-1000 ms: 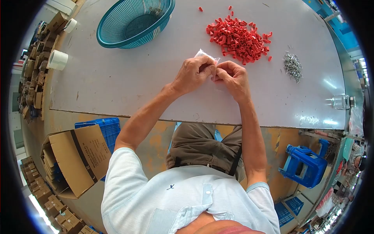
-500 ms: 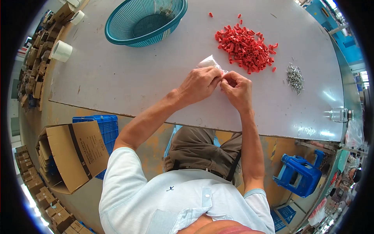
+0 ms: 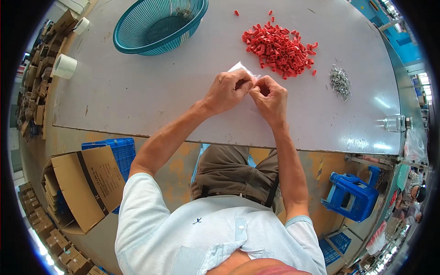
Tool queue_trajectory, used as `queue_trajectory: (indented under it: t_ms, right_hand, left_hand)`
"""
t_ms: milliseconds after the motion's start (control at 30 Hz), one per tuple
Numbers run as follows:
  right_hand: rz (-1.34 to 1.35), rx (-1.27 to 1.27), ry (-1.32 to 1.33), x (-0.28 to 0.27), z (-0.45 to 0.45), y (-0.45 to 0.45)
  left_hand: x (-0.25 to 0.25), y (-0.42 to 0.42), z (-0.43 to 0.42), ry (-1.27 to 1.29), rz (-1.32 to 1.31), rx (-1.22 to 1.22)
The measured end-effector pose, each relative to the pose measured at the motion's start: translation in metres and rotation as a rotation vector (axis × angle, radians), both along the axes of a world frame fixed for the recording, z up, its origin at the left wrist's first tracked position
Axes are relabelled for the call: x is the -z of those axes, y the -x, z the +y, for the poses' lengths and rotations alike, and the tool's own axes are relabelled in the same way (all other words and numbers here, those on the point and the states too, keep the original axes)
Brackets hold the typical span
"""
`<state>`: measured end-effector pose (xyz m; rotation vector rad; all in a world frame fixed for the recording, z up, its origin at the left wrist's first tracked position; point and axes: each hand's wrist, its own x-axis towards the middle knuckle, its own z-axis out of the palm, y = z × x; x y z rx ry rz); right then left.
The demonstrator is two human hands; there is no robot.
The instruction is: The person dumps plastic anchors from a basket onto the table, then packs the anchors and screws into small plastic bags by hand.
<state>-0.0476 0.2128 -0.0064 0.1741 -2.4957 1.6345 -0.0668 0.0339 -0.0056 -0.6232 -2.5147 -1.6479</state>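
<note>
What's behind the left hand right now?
Beyond the left hand, the far end of a plastic bag pokes out over the table. The fingers cover its near part, so I can't see what's there.

Hands (image 3: pixel 229 91) pinching plastic bag (image 3: pixel 240 67) near red pieces (image 3: pixel 282 52)

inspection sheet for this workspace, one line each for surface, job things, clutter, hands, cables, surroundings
surface: grey table, scuffed, glare at right
job things: red caps heaped, a few strays; metal pins piled beside them; plastic bag at the hands
clutter: teal basket, two tape rolls, clear jar
hands: left hand and right hand pinch at the bag, fingertips close together
cables: nothing seen on the table
surroundings: open carton, blue stool on floor
</note>
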Motion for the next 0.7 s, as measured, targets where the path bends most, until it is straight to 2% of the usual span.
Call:
queue_trajectory:
  t_ms: [100, 167, 200, 267, 333, 400, 433, 500, 533, 567, 633, 700]
  right_hand:
    - [-0.021, 0.043, -0.075, -0.002, 0.002, -0.001]
    - [-0.103, 0.042, 0.118, 0.002, 0.005, 0.000]
    - [-0.099, 0.046, 0.117, 0.002, 0.005, 0.000]
    - [-0.115, -0.010, 0.425, 0.003, 0.004, -0.003]
    - [-0.107, -0.024, 0.414, 0.005, 0.003, -0.003]
    - [-0.090, -0.055, 0.359, 0.007, -0.001, 0.002]
    - [-0.074, -0.034, 0.294, 0.011, -0.002, 0.005]
    - [0.062, -0.008, 0.279, 0.015, -0.009, 0.007]
    - [-0.026, -0.098, 0.287, 0.033, -0.005, 0.015]
    - [-0.022, -0.079, 0.235, 0.004, 0.000, 0.007]
    - [-0.126, -0.129, 0.392, -0.001, 0.009, 0.007]
    - [-0.189, -0.125, 0.386, -0.006, 0.016, 0.001]
  left_hand:
    - [0.001, 0.002, -0.005, -0.035, -0.069, -0.046]
    - [0.004, 0.002, -0.007, -0.082, -0.087, -0.061]
    - [0.005, 0.003, -0.005, -0.089, -0.108, -0.057]
    - [0.006, 0.003, -0.002, -0.100, -0.131, -0.048]
    - [0.005, 0.003, -0.001, -0.110, -0.120, -0.023]
    - [0.005, 0.003, -0.004, 0.025, 0.096, -0.010]
    - [0.005, 0.000, -0.004, 0.013, 0.080, -0.035]
    - [0.013, 0.002, -0.006, 0.058, 0.185, -0.028]
    - [0.012, 0.002, -0.008, 0.027, 0.081, 0.006]
    - [0.012, 0.004, -0.012, 0.130, 0.110, 0.026]
    - [0.016, 0.006, -0.007, 0.011, 0.021, 0.021]
    - [0.013, 0.005, -0.004, 0.070, -0.023, 0.064]
